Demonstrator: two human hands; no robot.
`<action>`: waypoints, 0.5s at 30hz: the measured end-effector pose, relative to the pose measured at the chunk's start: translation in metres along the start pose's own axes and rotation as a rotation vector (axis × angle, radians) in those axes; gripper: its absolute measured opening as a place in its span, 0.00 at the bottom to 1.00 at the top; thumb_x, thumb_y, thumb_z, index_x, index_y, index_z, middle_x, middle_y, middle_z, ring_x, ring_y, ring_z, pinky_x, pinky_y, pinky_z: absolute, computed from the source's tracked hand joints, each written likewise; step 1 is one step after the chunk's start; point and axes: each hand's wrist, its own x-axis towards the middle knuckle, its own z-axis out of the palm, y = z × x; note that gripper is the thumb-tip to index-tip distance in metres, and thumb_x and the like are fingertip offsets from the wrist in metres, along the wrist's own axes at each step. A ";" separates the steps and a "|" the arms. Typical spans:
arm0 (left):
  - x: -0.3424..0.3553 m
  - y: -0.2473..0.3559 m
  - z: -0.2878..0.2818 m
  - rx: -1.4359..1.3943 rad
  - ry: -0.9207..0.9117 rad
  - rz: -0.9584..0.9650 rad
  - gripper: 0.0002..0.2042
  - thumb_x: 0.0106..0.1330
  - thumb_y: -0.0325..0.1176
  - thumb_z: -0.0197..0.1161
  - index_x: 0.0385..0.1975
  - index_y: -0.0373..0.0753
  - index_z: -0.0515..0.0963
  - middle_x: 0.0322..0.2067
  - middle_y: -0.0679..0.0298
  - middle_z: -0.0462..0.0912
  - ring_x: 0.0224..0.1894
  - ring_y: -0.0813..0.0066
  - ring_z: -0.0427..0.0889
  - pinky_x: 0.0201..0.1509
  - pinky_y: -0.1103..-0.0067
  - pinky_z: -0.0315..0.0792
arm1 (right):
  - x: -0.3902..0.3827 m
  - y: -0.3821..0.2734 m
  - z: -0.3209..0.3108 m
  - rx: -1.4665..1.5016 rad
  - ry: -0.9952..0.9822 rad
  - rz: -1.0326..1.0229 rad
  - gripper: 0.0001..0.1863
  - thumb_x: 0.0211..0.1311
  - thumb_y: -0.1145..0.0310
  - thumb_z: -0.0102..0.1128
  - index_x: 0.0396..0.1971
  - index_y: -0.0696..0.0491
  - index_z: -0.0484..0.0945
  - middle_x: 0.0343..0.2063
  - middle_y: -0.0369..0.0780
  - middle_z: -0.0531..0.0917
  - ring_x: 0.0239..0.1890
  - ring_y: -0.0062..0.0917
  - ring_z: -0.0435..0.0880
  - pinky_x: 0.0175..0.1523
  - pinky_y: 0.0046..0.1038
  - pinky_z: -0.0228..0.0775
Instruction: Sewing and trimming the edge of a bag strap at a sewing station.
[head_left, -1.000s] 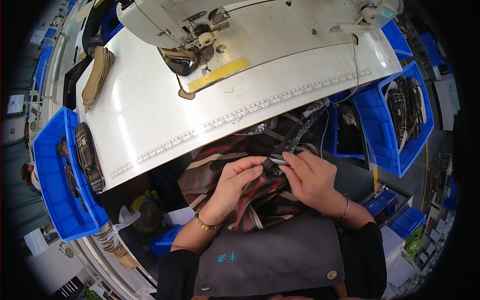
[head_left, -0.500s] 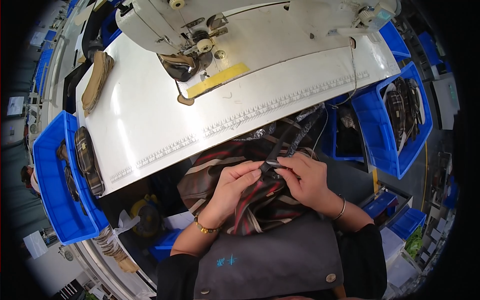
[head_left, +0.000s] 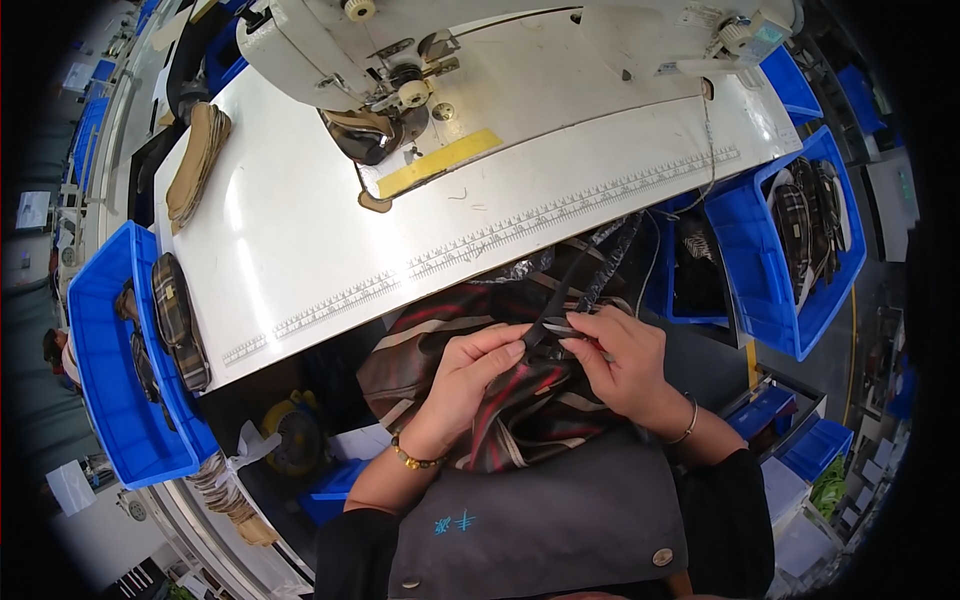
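Observation:
In my lap lies a striped fabric piece (head_left: 500, 390) in dark brown, red and beige, bunched up under both hands. My left hand (head_left: 472, 368) pinches a narrow black strap (head_left: 566, 285), which runs up toward the table edge. Close beside it, my right hand (head_left: 622, 360) is closed on small metal thread snips (head_left: 558, 326); their pointed blades lie at the strap. The snips' handles are hidden in my palm. A strip with a shiny, crinkled surface (head_left: 604, 268) hangs just beyond my right fingers.
A white sewing machine (head_left: 330, 50) stands on the white table (head_left: 300, 240), marked with a printed ruler. Blue bins (head_left: 120, 340) hang at the left, and another blue bin (head_left: 740, 240) at the right holds plaid pieces. Tan curved pieces (head_left: 198, 160) lie at the table's left.
My right hand has shifted slightly to the right with the snips, and the blades show more plainly. My left hand keeps its pinch on the strap, almost unmoved.

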 end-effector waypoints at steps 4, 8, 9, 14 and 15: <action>0.001 0.002 0.001 -0.004 -0.006 -0.002 0.14 0.71 0.24 0.55 0.53 0.29 0.79 0.45 0.67 0.79 0.44 0.86 0.77 0.49 0.88 0.70 | 0.002 -0.002 -0.001 -0.135 0.008 -0.106 0.12 0.54 0.69 0.69 0.39 0.55 0.83 0.23 0.37 0.78 0.21 0.29 0.79 0.25 0.28 0.69; 0.001 0.000 0.000 0.013 -0.010 0.027 0.13 0.72 0.24 0.55 0.53 0.29 0.79 0.42 0.68 0.78 0.42 0.87 0.75 0.48 0.89 0.69 | 0.004 -0.004 -0.002 -0.206 0.014 -0.166 0.13 0.53 0.69 0.69 0.39 0.55 0.83 0.23 0.35 0.77 0.21 0.28 0.79 0.25 0.27 0.69; 0.001 0.000 0.001 0.014 -0.010 0.026 0.13 0.72 0.24 0.55 0.53 0.29 0.79 0.42 0.68 0.78 0.42 0.87 0.75 0.48 0.89 0.69 | 0.004 -0.004 -0.002 -0.205 0.014 -0.165 0.13 0.53 0.69 0.69 0.39 0.55 0.83 0.23 0.35 0.77 0.21 0.28 0.79 0.25 0.27 0.69; 0.000 0.001 0.004 0.034 0.015 0.029 0.13 0.71 0.24 0.56 0.52 0.29 0.79 0.40 0.69 0.78 0.42 0.87 0.75 0.48 0.89 0.68 | 0.002 -0.004 0.000 -0.272 0.030 -0.206 0.15 0.52 0.68 0.70 0.40 0.55 0.83 0.23 0.35 0.76 0.21 0.26 0.78 0.25 0.27 0.68; 0.000 0.001 0.004 0.035 0.015 0.029 0.13 0.71 0.24 0.56 0.52 0.29 0.79 0.40 0.69 0.78 0.42 0.87 0.75 0.48 0.89 0.68 | 0.002 -0.004 0.000 -0.272 0.030 -0.206 0.15 0.52 0.68 0.70 0.40 0.55 0.83 0.23 0.35 0.76 0.21 0.26 0.78 0.25 0.27 0.68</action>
